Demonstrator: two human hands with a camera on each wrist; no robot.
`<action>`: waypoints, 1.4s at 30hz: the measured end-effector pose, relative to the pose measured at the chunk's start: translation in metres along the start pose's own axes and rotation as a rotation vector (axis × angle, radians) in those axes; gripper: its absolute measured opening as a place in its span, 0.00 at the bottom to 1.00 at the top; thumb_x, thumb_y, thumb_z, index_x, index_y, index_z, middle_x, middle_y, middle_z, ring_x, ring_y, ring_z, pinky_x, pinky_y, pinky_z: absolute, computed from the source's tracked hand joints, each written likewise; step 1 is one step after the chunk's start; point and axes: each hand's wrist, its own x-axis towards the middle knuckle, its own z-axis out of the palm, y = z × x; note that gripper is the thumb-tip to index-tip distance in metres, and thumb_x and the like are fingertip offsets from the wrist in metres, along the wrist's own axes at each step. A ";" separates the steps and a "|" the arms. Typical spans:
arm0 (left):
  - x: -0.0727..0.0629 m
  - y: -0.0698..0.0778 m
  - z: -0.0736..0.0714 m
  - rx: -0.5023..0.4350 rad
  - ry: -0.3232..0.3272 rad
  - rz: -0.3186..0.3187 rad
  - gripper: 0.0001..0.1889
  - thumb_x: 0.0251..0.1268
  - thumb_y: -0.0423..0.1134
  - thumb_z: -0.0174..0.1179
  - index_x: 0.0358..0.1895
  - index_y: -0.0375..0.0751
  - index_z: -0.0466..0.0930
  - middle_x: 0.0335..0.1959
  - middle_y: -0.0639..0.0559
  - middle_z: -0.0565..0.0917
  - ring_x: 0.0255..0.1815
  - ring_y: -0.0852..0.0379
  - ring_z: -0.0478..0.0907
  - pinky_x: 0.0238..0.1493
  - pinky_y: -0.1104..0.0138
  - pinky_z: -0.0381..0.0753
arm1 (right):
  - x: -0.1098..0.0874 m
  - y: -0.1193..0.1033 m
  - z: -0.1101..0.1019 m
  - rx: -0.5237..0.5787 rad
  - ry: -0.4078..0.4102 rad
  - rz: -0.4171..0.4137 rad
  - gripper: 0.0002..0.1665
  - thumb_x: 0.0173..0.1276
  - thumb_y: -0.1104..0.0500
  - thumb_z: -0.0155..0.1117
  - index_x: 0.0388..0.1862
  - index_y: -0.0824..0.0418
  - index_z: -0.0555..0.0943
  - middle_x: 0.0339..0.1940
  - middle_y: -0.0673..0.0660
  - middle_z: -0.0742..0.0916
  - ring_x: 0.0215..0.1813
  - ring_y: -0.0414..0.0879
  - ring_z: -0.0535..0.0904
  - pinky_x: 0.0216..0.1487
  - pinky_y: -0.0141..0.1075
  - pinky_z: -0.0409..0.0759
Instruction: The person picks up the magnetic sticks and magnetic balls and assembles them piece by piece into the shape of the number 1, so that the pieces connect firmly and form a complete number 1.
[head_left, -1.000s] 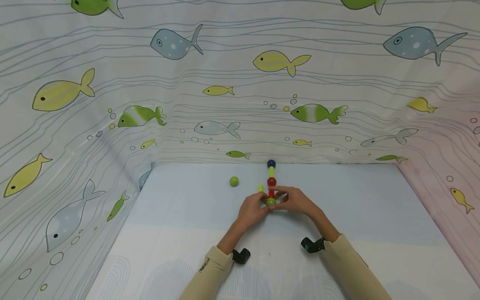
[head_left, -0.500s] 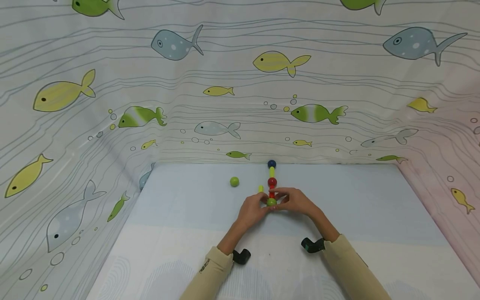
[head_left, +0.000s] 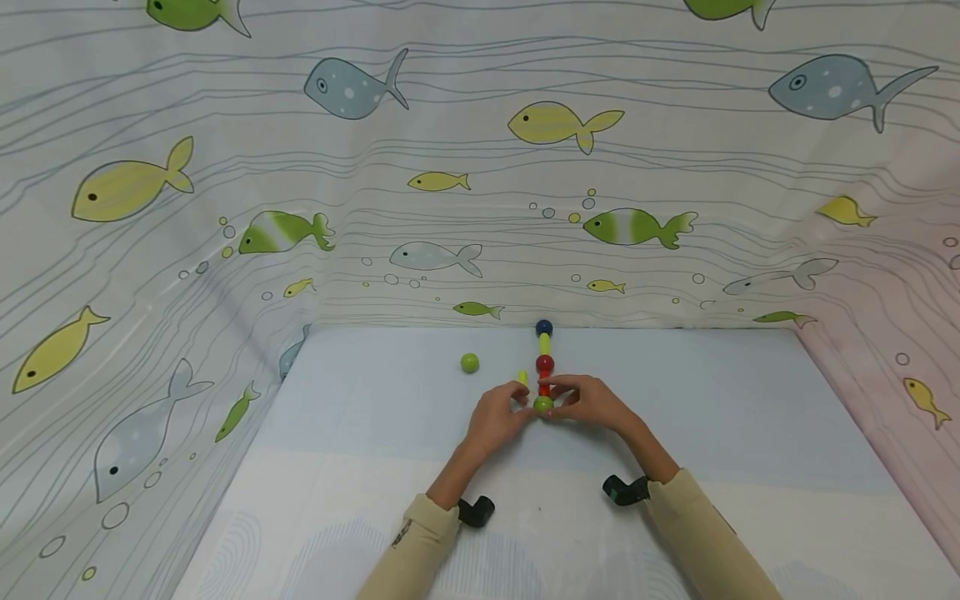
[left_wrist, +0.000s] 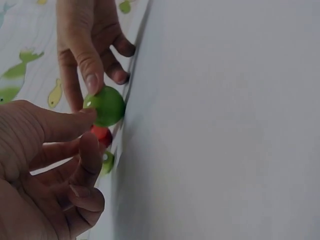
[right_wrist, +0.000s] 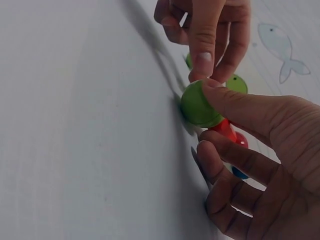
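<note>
A toy chain of balls and sticks runs away from the hands in the head view: a green ball (head_left: 543,405), a red stick (head_left: 543,386), a red ball (head_left: 545,363), a yellow stick (head_left: 544,343) and a dark blue ball (head_left: 543,327). My right hand (head_left: 595,402) pinches the near green ball, its thumb on the ball (right_wrist: 197,105) in the right wrist view. On the other side, my left hand (head_left: 498,417) has its thumb tip right at the ball's edge, with its fingers spread loosely apart from it. Beyond the left fingers lies a yellow stick (head_left: 522,377).
A loose green ball (head_left: 469,362) lies on the pale blue and white table cover (head_left: 360,400), left of the chain. Behind it rises a fish-print cloth wall (head_left: 495,275), and similar cloth stands at both sides. Each wrist carries a black camera (head_left: 625,491).
My left hand has drawn slightly left and back, its fingers loosening from the green ball. The right hand keeps its hold, and the chain stays in place.
</note>
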 end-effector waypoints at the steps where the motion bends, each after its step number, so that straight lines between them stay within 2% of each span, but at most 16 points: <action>1: 0.000 -0.001 -0.001 0.003 0.007 -0.001 0.16 0.62 0.39 0.69 0.51 0.40 0.81 0.42 0.50 0.85 0.44 0.55 0.79 0.47 0.61 0.78 | 0.000 0.000 0.000 0.003 0.000 -0.002 0.33 0.59 0.53 0.77 0.62 0.59 0.79 0.46 0.57 0.86 0.37 0.44 0.82 0.41 0.38 0.81; 6: 0.003 -0.004 -0.003 0.021 0.044 0.003 0.14 0.62 0.40 0.69 0.48 0.40 0.82 0.40 0.50 0.84 0.44 0.54 0.79 0.47 0.61 0.78 | -0.001 -0.001 0.000 0.016 0.000 0.004 0.32 0.58 0.53 0.77 0.62 0.58 0.80 0.45 0.56 0.86 0.36 0.44 0.82 0.42 0.37 0.81; 15: 0.011 -0.008 0.000 0.034 0.105 -0.037 0.17 0.61 0.44 0.70 0.50 0.41 0.81 0.39 0.51 0.83 0.42 0.55 0.78 0.45 0.62 0.78 | -0.002 -0.002 -0.001 0.021 -0.007 -0.013 0.32 0.59 0.54 0.77 0.62 0.59 0.80 0.46 0.56 0.86 0.38 0.45 0.82 0.43 0.37 0.81; 22: 0.016 -0.011 0.001 0.014 0.128 -0.035 0.17 0.59 0.43 0.71 0.49 0.39 0.82 0.37 0.50 0.83 0.40 0.55 0.77 0.43 0.62 0.78 | -0.002 -0.002 -0.003 0.021 -0.009 -0.011 0.32 0.59 0.54 0.77 0.62 0.59 0.80 0.45 0.56 0.86 0.38 0.45 0.82 0.43 0.37 0.81; 28: 0.019 -0.012 0.003 0.001 0.133 -0.067 0.18 0.59 0.43 0.71 0.48 0.38 0.82 0.36 0.50 0.83 0.36 0.55 0.76 0.39 0.63 0.77 | -0.002 -0.003 -0.003 0.030 -0.013 -0.014 0.32 0.58 0.55 0.77 0.62 0.60 0.80 0.44 0.55 0.86 0.37 0.44 0.82 0.42 0.37 0.80; 37: 0.024 -0.015 0.008 0.034 0.171 -0.110 0.16 0.58 0.42 0.72 0.46 0.37 0.82 0.31 0.51 0.82 0.31 0.57 0.75 0.32 0.64 0.75 | -0.001 -0.003 -0.003 0.034 -0.010 -0.023 0.32 0.59 0.55 0.77 0.61 0.61 0.80 0.44 0.57 0.86 0.37 0.45 0.82 0.42 0.39 0.80; 42: 0.026 -0.013 0.007 0.050 0.183 -0.109 0.14 0.59 0.39 0.71 0.45 0.37 0.82 0.30 0.52 0.82 0.30 0.57 0.76 0.31 0.64 0.75 | 0.001 -0.001 -0.003 0.030 -0.016 -0.017 0.32 0.59 0.54 0.77 0.62 0.61 0.80 0.45 0.56 0.86 0.38 0.45 0.82 0.43 0.40 0.80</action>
